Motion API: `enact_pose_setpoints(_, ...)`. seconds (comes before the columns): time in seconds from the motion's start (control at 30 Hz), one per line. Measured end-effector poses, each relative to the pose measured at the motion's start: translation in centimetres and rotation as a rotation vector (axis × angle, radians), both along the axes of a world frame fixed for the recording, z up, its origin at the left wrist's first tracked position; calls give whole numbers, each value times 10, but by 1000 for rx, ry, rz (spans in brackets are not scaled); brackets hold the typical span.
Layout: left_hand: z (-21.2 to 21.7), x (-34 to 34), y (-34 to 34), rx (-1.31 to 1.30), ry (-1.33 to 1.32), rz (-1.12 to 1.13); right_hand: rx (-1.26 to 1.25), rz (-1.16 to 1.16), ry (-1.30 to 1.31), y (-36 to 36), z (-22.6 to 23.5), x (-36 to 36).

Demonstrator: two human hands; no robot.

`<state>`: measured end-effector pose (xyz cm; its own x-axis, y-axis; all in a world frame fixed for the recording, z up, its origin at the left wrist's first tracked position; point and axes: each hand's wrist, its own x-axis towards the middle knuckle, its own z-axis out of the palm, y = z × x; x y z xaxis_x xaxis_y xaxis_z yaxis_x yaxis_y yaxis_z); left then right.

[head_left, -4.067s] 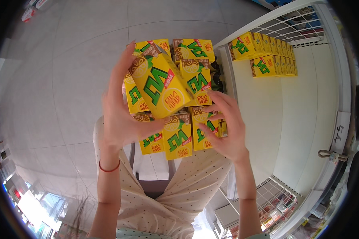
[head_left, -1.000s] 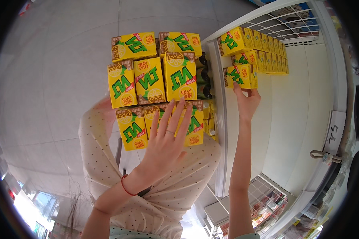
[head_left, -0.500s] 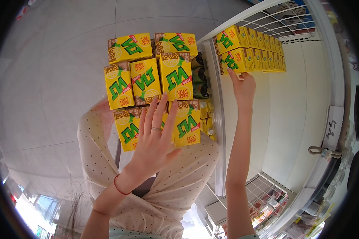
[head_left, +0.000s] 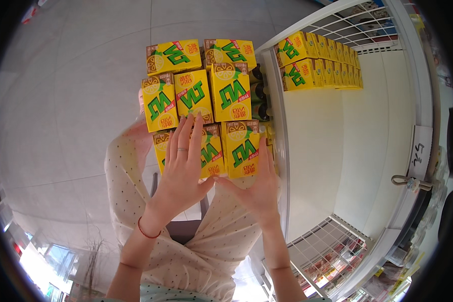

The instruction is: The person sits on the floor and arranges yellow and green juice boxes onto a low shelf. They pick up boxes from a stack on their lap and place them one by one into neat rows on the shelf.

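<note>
A stack of yellow drink cartons (head_left: pixel 194 95) with green lettering and lemon-slice prints sits in front of my knees. My left hand (head_left: pixel 173 181) is open over the near-left cartons, its fingers stretched across them and their tips at the lower edge of the middle carton. My right hand (head_left: pixel 259 194) is spread around the near-right carton (head_left: pixel 242 148), fingers along its right side and thumb by its near edge. Both thumbs almost meet below the cartons. The undersides of the near cartons are hidden.
To the right is a white shelf (head_left: pixel 314 146) carrying two stacked rows of the same cartons (head_left: pixel 317 60) beside a white wire divider (head_left: pixel 347 22). Dark bottles (head_left: pixel 258 93) stand between stack and shelf edge. A wire rack (head_left: pixel 327 251) lies at the lower right.
My right hand has left the shelf row and come back to the near-right carton of the stack. My left hand stays on the near cartons. The view has shifted slightly.
</note>
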<state>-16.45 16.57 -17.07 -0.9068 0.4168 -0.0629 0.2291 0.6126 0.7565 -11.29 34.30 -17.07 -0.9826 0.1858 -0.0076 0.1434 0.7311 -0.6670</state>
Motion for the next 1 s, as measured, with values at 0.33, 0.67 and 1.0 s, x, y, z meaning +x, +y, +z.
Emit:
enact_pose_setpoints(0.33,5,8,-1,246,-103,59,-257,-417,41,-21,5,19)
enact_pose_setpoints(0.67,2,13,30,828,-1027,162,-219,-82,242,40,38,59)
enact_pose_setpoints(1.0,26,11,85,829,-496,58,-780,-692,416,63,20,38)
